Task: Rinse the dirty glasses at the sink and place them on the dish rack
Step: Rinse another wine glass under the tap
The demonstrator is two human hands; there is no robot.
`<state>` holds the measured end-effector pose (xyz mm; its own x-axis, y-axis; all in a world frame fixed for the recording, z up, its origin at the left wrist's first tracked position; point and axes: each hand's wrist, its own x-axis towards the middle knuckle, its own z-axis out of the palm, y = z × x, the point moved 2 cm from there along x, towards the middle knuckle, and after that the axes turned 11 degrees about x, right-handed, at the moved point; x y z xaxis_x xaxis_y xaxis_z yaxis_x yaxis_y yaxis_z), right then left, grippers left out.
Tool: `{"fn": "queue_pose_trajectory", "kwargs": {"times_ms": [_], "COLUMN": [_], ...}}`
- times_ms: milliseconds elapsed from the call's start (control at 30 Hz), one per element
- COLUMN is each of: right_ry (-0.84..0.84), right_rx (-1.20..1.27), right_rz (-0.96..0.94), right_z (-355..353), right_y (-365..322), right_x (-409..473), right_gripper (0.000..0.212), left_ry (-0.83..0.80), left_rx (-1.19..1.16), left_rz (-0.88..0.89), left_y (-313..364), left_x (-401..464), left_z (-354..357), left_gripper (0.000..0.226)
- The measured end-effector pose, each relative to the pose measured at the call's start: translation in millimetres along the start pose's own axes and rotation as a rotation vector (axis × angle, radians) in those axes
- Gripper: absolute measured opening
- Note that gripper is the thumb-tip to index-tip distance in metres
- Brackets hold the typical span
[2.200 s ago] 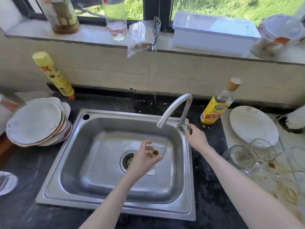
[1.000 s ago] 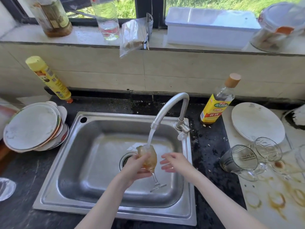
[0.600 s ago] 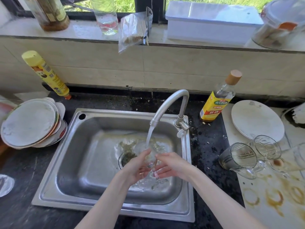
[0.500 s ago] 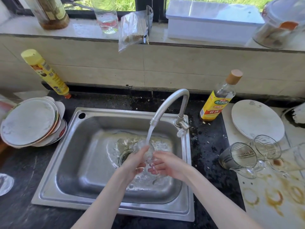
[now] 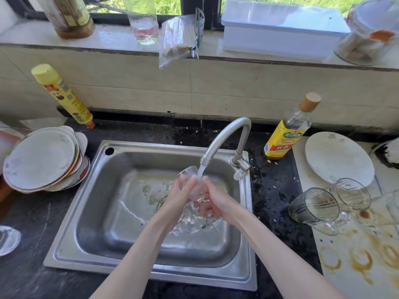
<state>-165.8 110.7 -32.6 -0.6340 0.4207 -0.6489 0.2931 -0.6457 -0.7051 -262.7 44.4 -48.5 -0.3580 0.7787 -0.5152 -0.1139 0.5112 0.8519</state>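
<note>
A clear stemmed glass [image 5: 188, 173] tilts to the left under the water running from the tap [image 5: 224, 137], over the steel sink [image 5: 103, 190]. My left hand [image 5: 180, 195] holds the bowl of the glass from the left. My right hand [image 5: 212, 201] is wrapped around its lower part from the right, so the stem and foot are hidden. Water splashes around the drain below. Several dirty glasses [image 5: 317, 207] lie on their sides on the stained counter at the right.
Stacked plates [image 5: 41, 160] stand left of the sink, with a glass [image 5: 7, 239] at the left edge. A yellow spray can [image 5: 62, 96] leans on the back wall. A yellow-labelled bottle [image 5: 287, 134] and a white plate [image 5: 339, 158] sit right of the tap. No dish rack shows.
The tap was turned on and brown liquid was flushed out of the glass. My right hand came from the tap handle to the glass. The glass now tilts left, looking clear.
</note>
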Motion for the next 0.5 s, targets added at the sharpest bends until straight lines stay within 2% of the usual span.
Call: {"fn": "queue_pose_trajectory", "kwargs": {"times_ms": [133, 233, 300, 400, 500], "right_ry": [0.051, 0.077, 0.097, 0.104, 0.077], "right_rx": [-0.012, 0.071, 0.084, 0.018, -0.09], "right_rz": [-0.088, -0.13, -0.064, 0.006, -0.062], "right_z": [7, 10, 10, 12, 16], "right_y": [1, 7, 7, 0, -2], "right_x": [4, 6, 6, 2, 4], "right_gripper": [0.03, 0.052, 0.064, 0.065, 0.062], "left_ry": [0.114, 0.07, 0.017, 0.107, 0.217], "left_rx": [-0.026, -0.025, 0.011, -0.003, -0.099], "left_rz": [0.012, 0.046, 0.058, 0.08, 0.062], "left_y": [2, 5, 4, 3, 1], "left_x": [3, 5, 6, 7, 8], "left_z": [0, -5, -7, -1, 1], "left_gripper": [0.081, 0.091, 0.09, 0.091, 0.088]}}
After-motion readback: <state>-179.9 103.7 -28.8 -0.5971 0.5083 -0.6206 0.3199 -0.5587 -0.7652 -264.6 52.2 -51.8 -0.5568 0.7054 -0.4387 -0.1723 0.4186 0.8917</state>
